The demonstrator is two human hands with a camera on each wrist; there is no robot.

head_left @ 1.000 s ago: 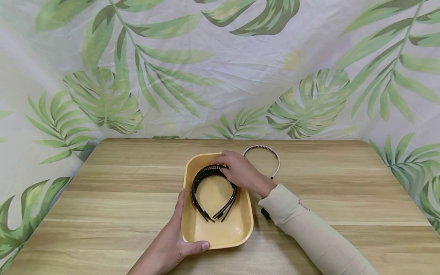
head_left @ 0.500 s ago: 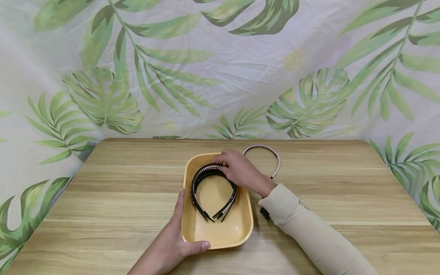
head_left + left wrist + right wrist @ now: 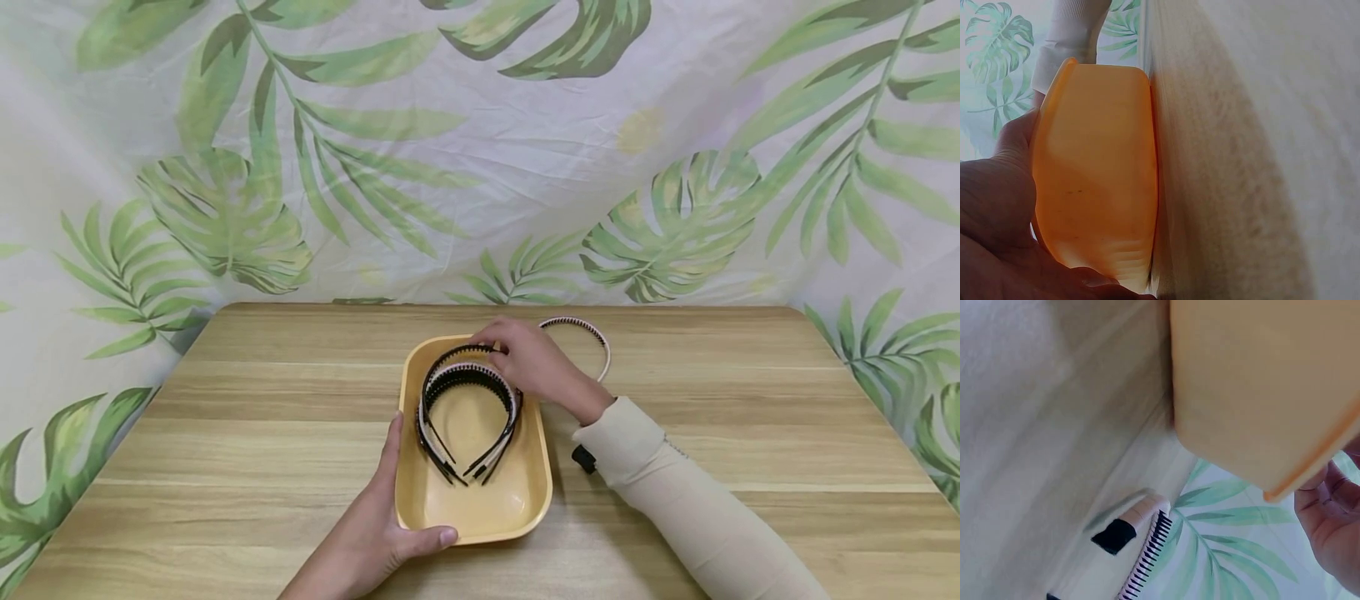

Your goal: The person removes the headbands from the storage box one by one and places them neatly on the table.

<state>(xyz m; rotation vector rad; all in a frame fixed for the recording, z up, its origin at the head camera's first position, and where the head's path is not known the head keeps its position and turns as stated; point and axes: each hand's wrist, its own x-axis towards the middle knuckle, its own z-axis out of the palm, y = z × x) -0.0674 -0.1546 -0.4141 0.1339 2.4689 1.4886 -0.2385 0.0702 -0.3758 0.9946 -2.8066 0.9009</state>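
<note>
A yellow plastic basin [image 3: 480, 510] stands on the table, with several headbands [image 3: 468, 382], black and whitish, nested inside it. My left hand [image 3: 363, 537] grips the basin at its near left corner, thumb on the front rim and fingers along the side wall [image 3: 1097, 169]. Over the far part of the basin, my right hand [image 3: 534, 364] pinches the top of a thin black toothed headband [image 3: 465, 347], which sits raised a little from the others. The fingertips are partly hidden. In the right wrist view, the basin wall [image 3: 1260, 381] covers the headbands.
Right of the basin, a pale pink headband with dark teeth [image 3: 608, 354] lies on the wooden table [image 3: 285, 400]. A dark end [image 3: 583, 459] shows beside the right sleeve. Leaf-patterned cloth [image 3: 525, 167] hangs behind the table.
My right hand has moved slightly up and right, pulling a black headband away from the stack. A whitish headband below it now shows more. The left hand and basin have stayed put.
</note>
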